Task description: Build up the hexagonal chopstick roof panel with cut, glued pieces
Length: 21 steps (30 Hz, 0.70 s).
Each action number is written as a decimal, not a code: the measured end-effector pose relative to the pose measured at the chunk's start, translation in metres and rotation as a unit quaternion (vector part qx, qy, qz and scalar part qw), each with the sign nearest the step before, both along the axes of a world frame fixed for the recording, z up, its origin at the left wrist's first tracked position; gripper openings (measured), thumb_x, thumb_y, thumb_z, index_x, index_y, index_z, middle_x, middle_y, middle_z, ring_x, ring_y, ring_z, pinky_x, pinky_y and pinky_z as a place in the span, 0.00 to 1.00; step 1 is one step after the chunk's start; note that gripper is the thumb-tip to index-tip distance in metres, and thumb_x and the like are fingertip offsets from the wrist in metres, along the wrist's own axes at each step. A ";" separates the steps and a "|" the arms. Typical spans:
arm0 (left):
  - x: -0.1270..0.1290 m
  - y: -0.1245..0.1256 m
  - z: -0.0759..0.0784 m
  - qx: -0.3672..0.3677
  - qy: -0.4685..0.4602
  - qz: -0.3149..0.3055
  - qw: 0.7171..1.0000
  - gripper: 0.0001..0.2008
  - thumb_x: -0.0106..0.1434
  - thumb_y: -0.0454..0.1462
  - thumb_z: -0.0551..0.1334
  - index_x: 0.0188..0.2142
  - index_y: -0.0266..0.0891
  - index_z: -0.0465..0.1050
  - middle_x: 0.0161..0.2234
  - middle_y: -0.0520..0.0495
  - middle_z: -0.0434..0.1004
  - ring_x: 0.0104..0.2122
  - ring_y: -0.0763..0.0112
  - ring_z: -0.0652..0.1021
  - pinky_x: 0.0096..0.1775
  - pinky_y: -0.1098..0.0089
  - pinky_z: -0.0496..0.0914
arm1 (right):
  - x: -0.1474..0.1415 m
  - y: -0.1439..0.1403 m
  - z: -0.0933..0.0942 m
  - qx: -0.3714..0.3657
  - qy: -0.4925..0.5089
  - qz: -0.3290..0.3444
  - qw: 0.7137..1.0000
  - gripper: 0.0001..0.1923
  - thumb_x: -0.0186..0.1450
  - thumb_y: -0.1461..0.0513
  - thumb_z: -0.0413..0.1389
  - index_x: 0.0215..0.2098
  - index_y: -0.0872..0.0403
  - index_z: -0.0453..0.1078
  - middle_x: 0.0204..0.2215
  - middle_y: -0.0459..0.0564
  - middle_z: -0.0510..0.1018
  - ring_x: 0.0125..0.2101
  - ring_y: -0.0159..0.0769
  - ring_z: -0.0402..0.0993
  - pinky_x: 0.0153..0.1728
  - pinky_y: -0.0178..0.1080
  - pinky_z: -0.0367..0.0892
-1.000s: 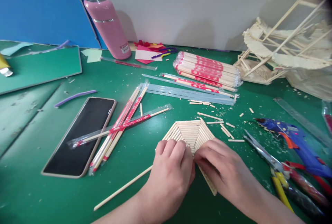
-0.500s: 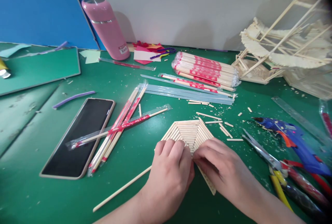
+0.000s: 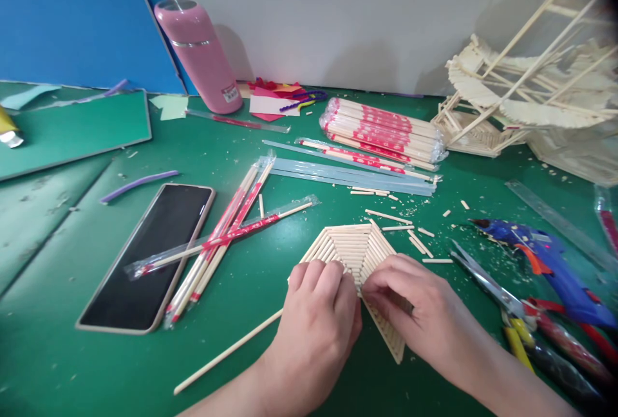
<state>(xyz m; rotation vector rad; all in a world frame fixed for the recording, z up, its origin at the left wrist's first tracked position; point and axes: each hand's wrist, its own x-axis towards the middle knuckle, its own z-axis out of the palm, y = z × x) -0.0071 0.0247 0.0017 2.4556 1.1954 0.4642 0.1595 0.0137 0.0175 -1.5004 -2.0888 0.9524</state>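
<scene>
Both hands (image 3: 318,314) press a flat hexagonal panel (image 3: 355,250) of pale wooden sticks.

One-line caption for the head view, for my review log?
Both hands, left hand and right hand, press on a flat stick panel on the green table.

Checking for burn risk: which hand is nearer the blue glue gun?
Right. The right hand rests on the stick panel, just left of the glue gun; the left hand lies farther left, beyond it.

Stick hexagon panel (image 3: 358,251) lies flat (half-covered) on mat.
</scene>
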 end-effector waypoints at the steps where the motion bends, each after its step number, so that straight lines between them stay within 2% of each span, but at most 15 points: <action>1: 0.000 0.000 0.000 0.000 0.002 -0.001 1.000 0.08 0.62 0.31 0.50 0.29 0.38 0.63 0.30 0.48 0.65 0.30 0.66 0.63 0.33 0.62 0.60 | 0.000 0.000 0.000 0.001 0.001 0.003 1.000 0.08 0.65 0.67 0.48 0.29 0.53 0.64 0.27 0.45 0.68 0.31 0.31 0.64 0.31 0.35 0.61; 8: 0.000 0.000 0.000 0.017 0.003 -0.008 1.000 0.08 0.62 0.30 0.49 0.29 0.37 0.64 0.29 0.48 0.65 0.29 0.66 0.64 0.33 0.62 0.60 | 0.000 0.000 0.000 0.008 -0.002 0.013 1.000 0.09 0.65 0.67 0.48 0.28 0.53 0.66 0.27 0.46 0.68 0.31 0.32 0.64 0.30 0.36 0.61; 14: 0.000 -0.001 0.001 0.004 0.019 0.009 1.000 0.05 0.60 0.31 0.52 0.30 0.38 0.63 0.31 0.47 0.65 0.31 0.65 0.64 0.33 0.61 0.59 | -0.002 0.001 0.005 -0.001 -0.023 0.010 1.000 0.10 0.65 0.67 0.47 0.28 0.54 0.65 0.26 0.45 0.68 0.31 0.33 0.64 0.31 0.37 0.61; 17: 0.001 -0.001 0.001 0.008 0.022 0.014 1.000 0.06 0.61 0.31 0.51 0.30 0.38 0.63 0.31 0.47 0.64 0.31 0.65 0.64 0.33 0.61 0.59 | -0.003 0.001 0.006 -0.005 -0.030 0.017 0.999 0.10 0.65 0.67 0.47 0.28 0.53 0.65 0.27 0.45 0.68 0.32 0.33 0.64 0.32 0.37 0.61; 21: 0.000 -0.001 0.001 0.006 0.011 0.011 1.000 0.07 0.62 0.31 0.50 0.31 0.37 0.64 0.32 0.47 0.64 0.31 0.64 0.64 0.33 0.61 0.60 | -0.005 -0.001 0.006 0.019 -0.054 0.028 0.998 0.09 0.65 0.68 0.46 0.28 0.54 0.65 0.27 0.46 0.67 0.32 0.34 0.63 0.32 0.38 0.61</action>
